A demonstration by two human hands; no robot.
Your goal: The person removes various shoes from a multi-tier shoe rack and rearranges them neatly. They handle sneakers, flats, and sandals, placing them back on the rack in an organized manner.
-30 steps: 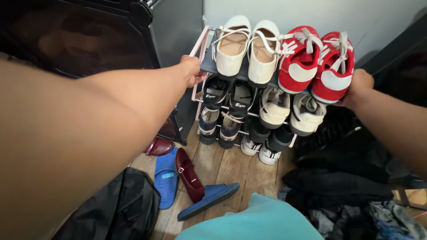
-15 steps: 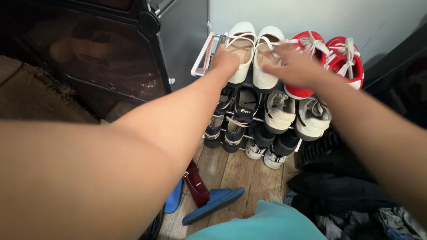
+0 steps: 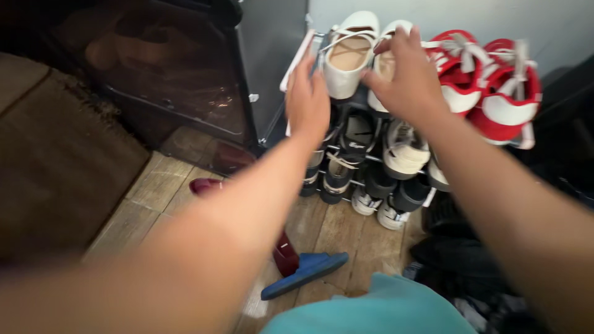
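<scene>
A single head-worn camera looks steeply down and forward along both outstretched arms, close to them, toward the shoe rack (image 3: 297, 59) against the wall, with the wooden floor (image 3: 346, 232) below and a dark cabinet (image 3: 167, 68) at the left.

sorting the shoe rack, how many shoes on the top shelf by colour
white strap shoes: 2
red sneakers: 2
total: 4
</scene>
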